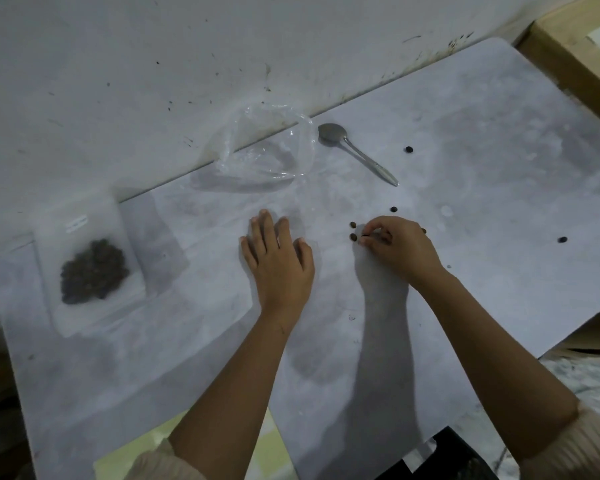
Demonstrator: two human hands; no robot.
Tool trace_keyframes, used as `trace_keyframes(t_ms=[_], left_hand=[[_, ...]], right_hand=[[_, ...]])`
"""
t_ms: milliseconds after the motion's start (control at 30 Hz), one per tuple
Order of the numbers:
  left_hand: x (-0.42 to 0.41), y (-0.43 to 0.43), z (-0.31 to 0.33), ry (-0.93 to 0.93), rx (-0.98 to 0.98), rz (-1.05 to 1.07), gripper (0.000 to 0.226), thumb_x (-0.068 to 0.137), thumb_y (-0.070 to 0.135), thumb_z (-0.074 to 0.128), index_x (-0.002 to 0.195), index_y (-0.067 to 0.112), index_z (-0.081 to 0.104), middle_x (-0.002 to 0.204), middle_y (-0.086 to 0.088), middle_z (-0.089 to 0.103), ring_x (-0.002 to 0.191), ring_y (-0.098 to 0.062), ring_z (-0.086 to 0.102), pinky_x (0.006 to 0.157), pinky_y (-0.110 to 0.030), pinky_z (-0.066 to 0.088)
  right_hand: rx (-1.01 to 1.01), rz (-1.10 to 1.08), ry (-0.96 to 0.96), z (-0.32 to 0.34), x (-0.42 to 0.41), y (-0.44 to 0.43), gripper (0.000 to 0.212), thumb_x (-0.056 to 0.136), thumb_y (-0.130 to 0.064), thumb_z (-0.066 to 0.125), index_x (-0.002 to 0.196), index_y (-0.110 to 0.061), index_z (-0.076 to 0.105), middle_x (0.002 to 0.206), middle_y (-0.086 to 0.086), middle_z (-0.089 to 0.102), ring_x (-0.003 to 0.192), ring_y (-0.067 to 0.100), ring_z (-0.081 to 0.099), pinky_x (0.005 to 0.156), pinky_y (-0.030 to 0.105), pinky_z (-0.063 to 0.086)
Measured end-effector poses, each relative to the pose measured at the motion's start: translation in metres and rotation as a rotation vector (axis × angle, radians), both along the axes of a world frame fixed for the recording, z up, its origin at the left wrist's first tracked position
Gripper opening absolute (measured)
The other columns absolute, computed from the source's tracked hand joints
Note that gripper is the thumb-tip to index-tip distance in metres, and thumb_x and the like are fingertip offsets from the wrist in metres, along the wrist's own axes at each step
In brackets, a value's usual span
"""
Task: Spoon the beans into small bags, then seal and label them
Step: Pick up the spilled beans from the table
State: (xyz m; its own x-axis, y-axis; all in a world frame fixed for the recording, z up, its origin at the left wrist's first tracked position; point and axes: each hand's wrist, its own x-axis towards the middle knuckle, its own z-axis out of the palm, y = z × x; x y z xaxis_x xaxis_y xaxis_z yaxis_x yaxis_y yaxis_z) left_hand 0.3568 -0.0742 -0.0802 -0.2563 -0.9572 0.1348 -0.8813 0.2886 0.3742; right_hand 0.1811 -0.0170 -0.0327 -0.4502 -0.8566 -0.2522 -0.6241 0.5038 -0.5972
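Observation:
My right hand (397,249) hovers low over the grey table (465,133), its fingertips curled and pinching a dark bean. Two loose beans (353,231) lie just left of those fingertips, and more single beans (409,149) are scattered farther right. My left hand (278,261) rests flat on the table with fingers spread. A metal spoon (355,151) lies empty behind the hands. A clear, empty plastic bag (267,150) sits crumpled against the wall. At the left a small frosted bag holding beans (90,268) leans on the wall, with a white label near its top.
The stained white wall (153,81) runs along the table's far edge. A wooden frame (568,53) stands at the upper right. The table's front edge drops off close to my forearms, with tiled floor (586,382) below.

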Motion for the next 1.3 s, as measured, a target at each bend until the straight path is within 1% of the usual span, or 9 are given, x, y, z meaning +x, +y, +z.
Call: trace_keyframes(t_ms=[167,367,433,533,700,833,1000,1167,1300], left_hand=[[0.0,0.0,0.001,-0.02,0.001,0.003,0.047,0.09,0.032,0.036,0.128,0.009,0.051,0.146,-0.016,0.039,0.137,-0.034,0.031,0.112,-0.053,0.02],[0.0,0.0,0.001,-0.026,0.019,0.0,0.047,0.091,0.032,0.036,0.129,0.009,0.05,0.147,-0.016,0.038,0.139,-0.032,0.029,0.113,-0.053,0.02],[0.0,0.0,0.001,-0.025,0.018,-0.003,0.047,0.091,0.031,0.036,0.129,0.009,0.05,0.147,-0.016,0.038,0.139,-0.033,0.029,0.113,-0.053,0.02],[0.001,0.0,0.002,-0.029,0.011,-0.005,0.048,0.091,0.032,0.035,0.129,0.008,0.05,0.147,-0.017,0.038,0.138,-0.034,0.029,0.112,-0.054,0.02],[0.002,0.003,0.003,-0.127,0.072,-0.09,0.064,0.093,0.046,0.022,0.143,0.008,0.033,0.155,-0.016,0.02,0.145,-0.031,0.012,0.115,-0.054,0.004],[0.004,0.003,0.001,-0.165,0.079,-0.242,0.072,0.092,0.055,0.012,0.149,0.013,0.019,0.158,-0.01,0.01,0.146,-0.023,0.002,0.115,-0.05,-0.006],[0.004,0.004,0.002,-0.163,0.075,-0.232,0.071,0.092,0.056,0.013,0.149,0.014,0.02,0.158,-0.009,0.011,0.146,-0.022,0.003,0.115,-0.049,-0.006],[0.004,0.004,0.003,-0.156,0.077,-0.231,0.07,0.092,0.055,0.015,0.149,0.015,0.021,0.158,-0.008,0.012,0.146,-0.022,0.003,0.116,-0.049,-0.004],[0.004,0.004,0.003,-0.141,0.064,-0.222,0.067,0.093,0.054,0.021,0.147,0.014,0.026,0.157,-0.009,0.017,0.146,-0.023,0.009,0.116,-0.051,0.001]], right_hand=[[0.129,0.134,0.155,-0.004,-0.002,0.002,0.019,0.095,-0.033,0.046,0.1,-0.02,0.059,0.095,-0.007,0.055,0.083,0.013,0.052,0.069,0.027,0.035],[0.083,0.155,0.256,-0.011,0.004,0.01,0.026,0.099,-0.029,0.033,0.103,-0.011,0.051,0.093,-0.001,0.05,0.084,0.019,0.052,0.07,0.031,0.038],[-0.033,0.041,0.09,-0.007,0.006,0.01,0.024,0.099,-0.024,0.036,0.092,-0.007,0.052,0.086,0.002,0.051,0.075,0.017,0.049,0.069,0.025,0.038],[-0.228,-0.293,-0.341,0.004,0.009,0.01,0.029,0.098,-0.018,0.038,0.07,-0.014,0.042,0.068,-0.002,0.041,0.06,0.009,0.037,0.055,0.012,0.033],[-0.449,-0.772,-1.225,0.013,0.02,0.018,0.028,0.092,-0.005,0.036,0.066,-0.011,0.043,0.059,0.002,0.045,0.054,0.013,0.038,0.048,0.021,0.034],[-0.471,-0.785,-1.414,0.012,0.026,0.024,0.025,0.09,-0.001,0.032,0.071,-0.008,0.047,0.067,0.007,0.05,0.057,0.016,0.045,0.047,0.02,0.04],[-0.354,-0.705,-1.236,0.012,0.019,0.026,0.027,0.092,-0.011,0.036,0.067,-0.009,0.047,0.061,0.002,0.043,0.054,0.014,0.038,0.046,0.02,0.033],[-0.15,-0.324,-0.397,0.01,0.017,0.018,0.032,0.097,-0.026,0.044,0.073,-0.01,0.056,0.058,-0.004,0.042,0.053,0.007,0.038,0.048,0.01,0.031],[-0.081,-0.088,-0.082,0.0,0.022,0.003,0.03,0.098,-0.021,0.043,0.082,0.001,0.056,0.075,0.006,0.051,0.068,0.016,0.046,0.054,0.021,0.03]])
